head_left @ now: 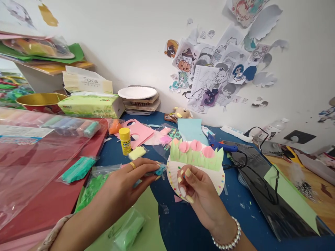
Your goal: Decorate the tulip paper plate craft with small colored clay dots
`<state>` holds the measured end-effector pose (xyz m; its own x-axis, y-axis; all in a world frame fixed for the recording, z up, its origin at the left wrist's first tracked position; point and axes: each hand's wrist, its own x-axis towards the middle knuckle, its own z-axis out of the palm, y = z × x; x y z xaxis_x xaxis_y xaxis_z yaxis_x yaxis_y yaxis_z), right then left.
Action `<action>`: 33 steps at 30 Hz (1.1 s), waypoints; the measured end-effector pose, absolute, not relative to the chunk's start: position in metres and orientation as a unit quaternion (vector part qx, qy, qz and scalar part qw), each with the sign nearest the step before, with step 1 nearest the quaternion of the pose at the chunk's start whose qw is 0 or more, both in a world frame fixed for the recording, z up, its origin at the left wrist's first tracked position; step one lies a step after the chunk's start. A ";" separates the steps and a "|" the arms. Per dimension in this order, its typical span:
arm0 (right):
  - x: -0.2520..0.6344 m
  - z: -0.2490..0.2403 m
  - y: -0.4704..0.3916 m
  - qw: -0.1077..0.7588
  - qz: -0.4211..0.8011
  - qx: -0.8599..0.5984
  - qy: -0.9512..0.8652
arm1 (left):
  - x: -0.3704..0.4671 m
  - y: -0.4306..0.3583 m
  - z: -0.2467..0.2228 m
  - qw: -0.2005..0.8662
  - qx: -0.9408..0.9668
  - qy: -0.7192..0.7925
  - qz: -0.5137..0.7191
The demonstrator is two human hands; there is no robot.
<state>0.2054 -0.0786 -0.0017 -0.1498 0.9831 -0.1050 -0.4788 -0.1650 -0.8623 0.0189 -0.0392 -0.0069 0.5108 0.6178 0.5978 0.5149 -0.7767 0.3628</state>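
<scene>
My left hand (138, 176) is closed on a small clear packet of blue clay (160, 169), pinched at its fingertips. My right hand (195, 184) is closed in a pinch in front of a white paper plate (171, 170); a tiny blue bit shows between thumb and finger. The plate carries pink paper tulips (208, 152), green paper grass (193, 158) and small coloured dots along its rim. Left of my left hand lie a bag of green clay (91, 191) and a teal clay packet (78, 169).
A yellow glue stick (125, 141) stands behind my left hand. Pink paper (141, 130) and a yellow clay packet (137, 152) lie near it. At right are a blue glue gun (225, 146), its black cord and a black sheet (269, 195). A clay tray (52, 139) covers the left.
</scene>
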 end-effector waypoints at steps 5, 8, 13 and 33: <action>0.208 0.001 -0.080 0.542 0.674 -0.366 -0.343 | 0.015 -0.035 -0.010 0.058 0.868 0.345 0.352; 0.211 0.004 -0.079 0.554 0.659 -0.371 -0.349 | 0.012 -0.031 -0.011 0.055 0.860 0.362 0.355; 0.221 0.006 -0.077 0.583 0.609 -0.404 -0.355 | 0.006 -0.023 -0.011 0.050 0.829 0.450 0.328; 0.242 0.008 -0.070 0.606 0.577 -0.385 -0.389 | 0.013 -0.027 0.000 0.089 0.810 0.506 0.282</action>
